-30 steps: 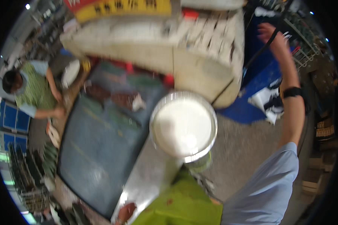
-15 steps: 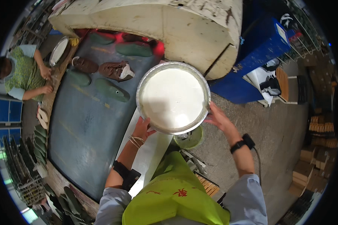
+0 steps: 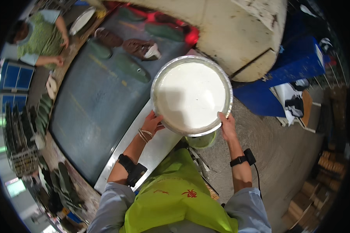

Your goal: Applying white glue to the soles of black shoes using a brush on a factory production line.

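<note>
Between my two hands is a wide round metal basin (image 3: 153,97) with white, smooth-looking contents; whether they are liquid cannot be made out. My left hand (image 3: 151,123) grips its near-left rim, some fingers hidden beneath. My right hand (image 3: 227,125) holds the near-right rim, with the thumb over the edge. The basin is above the right edge of a dark conveyor belt (image 3: 85,128). Beyond it on the belt lie brown shoes (image 3: 140,49) and green shoe lasts (image 3: 131,69). Under the basin's near side, a greenish bucket (image 3: 201,141) is partly hidden.
A large cream machine housing (image 3: 229,35) spans the belt's far end, with red light beneath. A blue cabinet (image 3: 256,99) stands at right. Across the belt, a person (image 3: 42,37) works near another pan (image 3: 83,21). A metal ledge (image 3: 155,149) runs along the near side. Cartons (image 3: 299,204) are stacked at lower right.
The view has turned, shifting the belt and machine across it. My right hand has come round to the basin's near-right rim, thumb now on top. Both hands still hold the basin.
</note>
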`<state>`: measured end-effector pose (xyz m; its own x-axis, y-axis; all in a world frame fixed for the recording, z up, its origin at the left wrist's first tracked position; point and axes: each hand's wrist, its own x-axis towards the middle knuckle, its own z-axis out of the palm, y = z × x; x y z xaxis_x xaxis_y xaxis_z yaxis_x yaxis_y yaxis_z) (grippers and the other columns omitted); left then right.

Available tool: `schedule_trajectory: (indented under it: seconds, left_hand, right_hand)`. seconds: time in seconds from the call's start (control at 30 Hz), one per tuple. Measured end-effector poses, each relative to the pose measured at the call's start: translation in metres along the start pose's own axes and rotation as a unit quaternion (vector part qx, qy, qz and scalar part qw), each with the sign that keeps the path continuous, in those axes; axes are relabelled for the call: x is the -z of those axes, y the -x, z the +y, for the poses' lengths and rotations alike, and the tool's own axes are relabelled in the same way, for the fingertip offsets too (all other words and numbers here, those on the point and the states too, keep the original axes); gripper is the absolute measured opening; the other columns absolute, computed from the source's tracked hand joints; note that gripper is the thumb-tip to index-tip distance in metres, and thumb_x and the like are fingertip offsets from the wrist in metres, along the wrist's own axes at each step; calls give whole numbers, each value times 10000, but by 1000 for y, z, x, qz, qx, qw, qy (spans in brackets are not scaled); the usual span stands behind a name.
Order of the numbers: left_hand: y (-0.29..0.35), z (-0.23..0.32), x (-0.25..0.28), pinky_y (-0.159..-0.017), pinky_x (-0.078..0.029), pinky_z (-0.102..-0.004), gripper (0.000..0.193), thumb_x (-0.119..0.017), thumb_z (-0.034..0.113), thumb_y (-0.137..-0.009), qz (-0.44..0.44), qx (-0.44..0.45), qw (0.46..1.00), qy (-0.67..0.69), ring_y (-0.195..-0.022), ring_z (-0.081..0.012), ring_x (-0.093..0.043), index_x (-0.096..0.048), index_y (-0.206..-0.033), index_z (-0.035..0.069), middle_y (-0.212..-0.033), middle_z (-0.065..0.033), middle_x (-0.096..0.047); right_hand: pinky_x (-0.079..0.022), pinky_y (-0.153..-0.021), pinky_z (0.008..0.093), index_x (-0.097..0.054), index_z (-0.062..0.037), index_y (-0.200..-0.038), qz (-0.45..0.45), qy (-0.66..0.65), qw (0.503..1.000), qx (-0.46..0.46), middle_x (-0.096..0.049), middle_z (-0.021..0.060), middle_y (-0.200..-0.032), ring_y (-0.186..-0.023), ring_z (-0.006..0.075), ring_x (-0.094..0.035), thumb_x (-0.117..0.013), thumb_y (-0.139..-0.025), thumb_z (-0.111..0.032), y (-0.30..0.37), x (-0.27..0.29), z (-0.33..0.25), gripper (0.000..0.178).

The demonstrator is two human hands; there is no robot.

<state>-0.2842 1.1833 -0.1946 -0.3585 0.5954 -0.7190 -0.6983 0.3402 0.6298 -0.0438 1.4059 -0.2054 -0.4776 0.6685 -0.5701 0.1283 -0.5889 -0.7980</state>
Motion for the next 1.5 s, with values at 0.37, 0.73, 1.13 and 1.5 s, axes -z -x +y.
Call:
schedule_trajectory:
  seconds: [0.37,0.73,1.13,1.5]
  left_hand:
    - [112,-70,50,-848,-524,-413,515,-589,206,-877,66,-74,990,105,-1062,-231,-574,-387,-1344,126,-1218,-82,-544]
    - [283,-190,129,-827,-540,-381,499,-571,128,-886,165,-133,948,236,-1067,-225,-566,-382,-1347,97,-1217,-96,-536]
    - [395,-311,221,-826,-546,-420,491,-569,88,-875,238,-141,913,299,-1004,-254,-611,-390,-1332,96,-1179,-108,-567]
    - [399,-350,276,-757,-543,-369,465,-579,110,-866,230,-100,936,248,-955,-200,-615,-433,-1306,143,-1144,-51,-585]
  right_hand:
    - [-411,-907,300,-451,-4,-1270,-109,106,988,1,-539,81,-1197,-1046,161,-516,-519,-932,-122,59,-32,12,364]
    - [-430,-840,281,-477,2,-1219,-252,196,946,-54,-565,79,-1134,-989,141,-528,-525,-931,-135,162,-131,80,323]
    - [-420,-868,271,-451,22,-1272,-334,235,908,-90,-573,82,-1152,-1004,149,-538,-540,-907,-77,243,-182,224,389]
    - [-438,-821,273,-515,14,-1188,-290,224,928,-64,-602,65,-1068,-948,140,-553,-562,-899,-104,279,-188,272,316]
